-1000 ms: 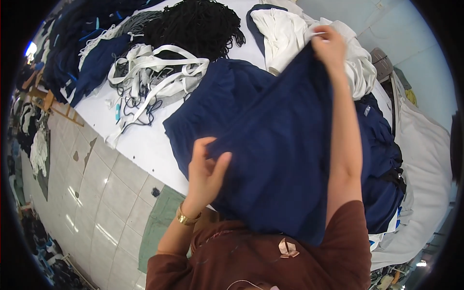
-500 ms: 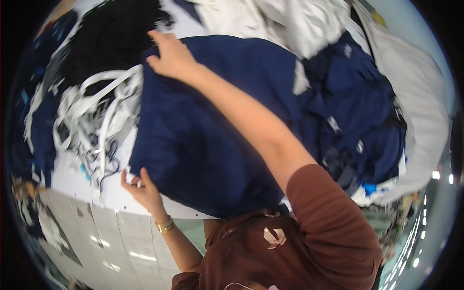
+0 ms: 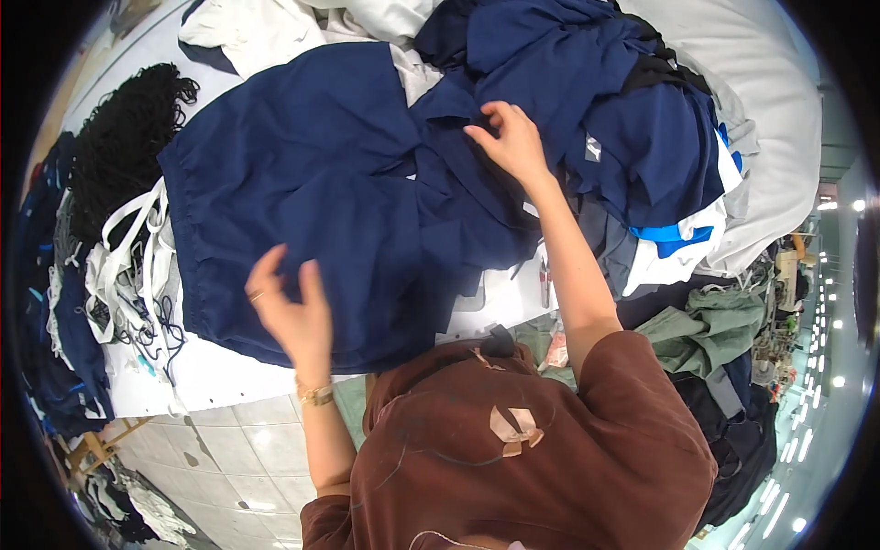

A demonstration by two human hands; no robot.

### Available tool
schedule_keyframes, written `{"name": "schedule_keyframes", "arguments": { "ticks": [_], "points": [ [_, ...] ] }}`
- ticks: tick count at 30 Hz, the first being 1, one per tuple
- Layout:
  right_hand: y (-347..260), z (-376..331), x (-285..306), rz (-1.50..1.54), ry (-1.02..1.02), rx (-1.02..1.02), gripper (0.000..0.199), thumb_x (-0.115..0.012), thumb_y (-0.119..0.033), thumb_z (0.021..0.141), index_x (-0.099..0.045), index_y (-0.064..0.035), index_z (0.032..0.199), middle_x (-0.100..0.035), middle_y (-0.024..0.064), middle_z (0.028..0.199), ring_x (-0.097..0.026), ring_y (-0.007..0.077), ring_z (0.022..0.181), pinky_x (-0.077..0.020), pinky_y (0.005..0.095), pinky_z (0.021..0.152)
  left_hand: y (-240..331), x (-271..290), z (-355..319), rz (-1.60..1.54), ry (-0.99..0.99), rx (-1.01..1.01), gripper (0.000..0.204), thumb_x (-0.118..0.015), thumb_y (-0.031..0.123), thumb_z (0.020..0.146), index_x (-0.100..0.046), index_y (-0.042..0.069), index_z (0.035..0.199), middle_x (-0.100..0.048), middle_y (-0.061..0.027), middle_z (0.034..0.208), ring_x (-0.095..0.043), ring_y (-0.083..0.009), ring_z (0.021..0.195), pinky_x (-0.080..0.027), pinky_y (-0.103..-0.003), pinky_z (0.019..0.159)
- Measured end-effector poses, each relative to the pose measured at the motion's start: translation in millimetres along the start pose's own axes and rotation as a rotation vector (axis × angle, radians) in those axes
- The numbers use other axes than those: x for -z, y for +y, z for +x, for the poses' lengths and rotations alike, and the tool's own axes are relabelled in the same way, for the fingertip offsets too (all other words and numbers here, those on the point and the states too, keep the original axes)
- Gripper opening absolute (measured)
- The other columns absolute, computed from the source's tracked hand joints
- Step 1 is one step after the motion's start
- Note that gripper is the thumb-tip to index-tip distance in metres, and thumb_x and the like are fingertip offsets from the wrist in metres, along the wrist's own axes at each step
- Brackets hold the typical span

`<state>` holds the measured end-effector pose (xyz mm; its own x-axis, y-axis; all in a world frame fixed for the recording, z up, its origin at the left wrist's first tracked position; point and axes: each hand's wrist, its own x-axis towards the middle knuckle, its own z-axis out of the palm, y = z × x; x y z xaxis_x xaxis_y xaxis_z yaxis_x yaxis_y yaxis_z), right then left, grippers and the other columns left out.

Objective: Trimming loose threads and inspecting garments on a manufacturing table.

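In the head view a navy garment [image 3: 312, 192] lies spread flat on the white table [image 3: 220, 376], beside white straps [image 3: 128, 266] and black cords [image 3: 119, 147]. The left hand [image 3: 291, 312] hovers over its lower part, fingers loosely apart, gripping nothing. The right hand [image 3: 509, 142] pinches navy fabric at the garment's right edge, against a pile of blue clothes [image 3: 623, 119].

Navy garment [image 3: 312, 192] flat on table [image 3: 220, 380]; L hand [image 3: 291, 312] hovers, R hand [image 3: 509, 137] on cloth.
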<state>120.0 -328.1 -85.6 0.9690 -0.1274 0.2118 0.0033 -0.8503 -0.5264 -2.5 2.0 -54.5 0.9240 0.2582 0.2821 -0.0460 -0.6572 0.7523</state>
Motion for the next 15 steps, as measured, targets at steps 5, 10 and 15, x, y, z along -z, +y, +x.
{"name": "schedule_keyframes", "arguments": {
  "ticks": [5, 10, 15],
  "points": [
    [-26, 25, -13, -0.224, 0.053, 0.381, 0.055, -0.075, -0.035, 0.068, -0.054, -0.0121, 0.114, -0.056, 0.0110, 0.099, -0.055, 0.0300, 0.096, -0.0488, 0.0380, 0.076, 62, -91, -46, -0.519, -0.582, 0.152, 0.017, -0.067, 0.014, 0.082, -0.063, 0.002, 0.094, -0.066, -0.0086, 0.085, -0.065, -0.0148, 0.077, -0.051, -0.026, 0.065],
    [-10, 58, -3, -0.246, -0.336, 0.213, 0.045, -0.060, -0.013, 0.078, -0.052, -0.0108, 0.122, -0.063, 0.0191, 0.101, -0.061, 0.0352, 0.095, -0.0488, 0.0410, 0.081, 77, -195, -75, -0.852, -1.014, 0.782, 0.033, -0.059, 0.026, 0.090, -0.058, -0.005, 0.101, -0.064, -0.0108, 0.082, -0.066, -0.0166, 0.069, -0.055, -0.026, 0.056],
    [21, 60, 26, 0.111, -0.086, 0.160, 0.031, -0.050, -0.007, 0.080, -0.062, -0.0065, 0.109, -0.064, 0.0206, 0.099, -0.061, 0.0364, 0.096, -0.0479, 0.0407, 0.083, 96, -237, -88, -0.221, -0.803, 0.467, 0.049, -0.063, 0.036, 0.084, -0.054, -0.010, 0.099, -0.064, -0.0194, 0.077, -0.066, -0.0276, 0.065, -0.053, -0.034, 0.056]
  ]
}}
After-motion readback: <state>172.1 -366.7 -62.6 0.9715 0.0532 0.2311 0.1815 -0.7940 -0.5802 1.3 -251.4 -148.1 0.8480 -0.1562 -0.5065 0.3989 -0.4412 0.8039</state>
